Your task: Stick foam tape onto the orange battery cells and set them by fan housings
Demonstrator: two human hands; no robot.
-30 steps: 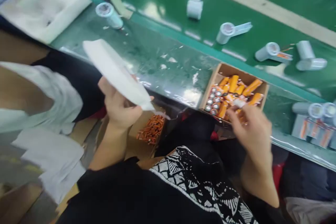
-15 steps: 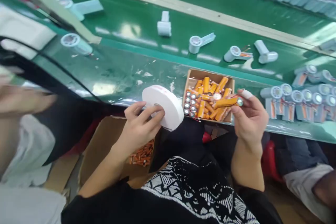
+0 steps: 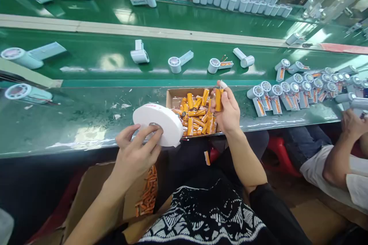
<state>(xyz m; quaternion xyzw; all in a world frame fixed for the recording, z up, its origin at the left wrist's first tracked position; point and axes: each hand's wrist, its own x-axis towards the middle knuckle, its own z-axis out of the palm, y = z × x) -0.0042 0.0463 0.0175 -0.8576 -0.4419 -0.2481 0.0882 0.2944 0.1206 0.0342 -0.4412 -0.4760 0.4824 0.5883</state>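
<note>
My left hand [image 3: 140,149] is closed on a thick white roll of tape [image 3: 155,116], its fingers at the hole in the middle. The roll is tilted beside a shallow cardboard box [image 3: 171,93]. Many orange-wrapped batteries [image 3: 197,114] lie jumbled in that box. Above its right side, my right hand [image 3: 230,109] pinches one orange battery [image 3: 219,99], held nearly upright between thumb and fingers. A white wrapping covers one fingertip of this hand.
Pale blue handheld housings [image 3: 175,65] lie along the green belt [image 3: 115,61]. More housings [image 3: 287,90] crowd the bench on the right, near a co-worker's hands [image 3: 352,124]. Below left, a large carton [image 3: 86,191] holds small orange pieces. A red stool [image 3: 280,153] stands at the right.
The view has swung right and up. The battery in my right hand has turned from lying sideways to nearly upright. My left hand still holds the tape roll.
</note>
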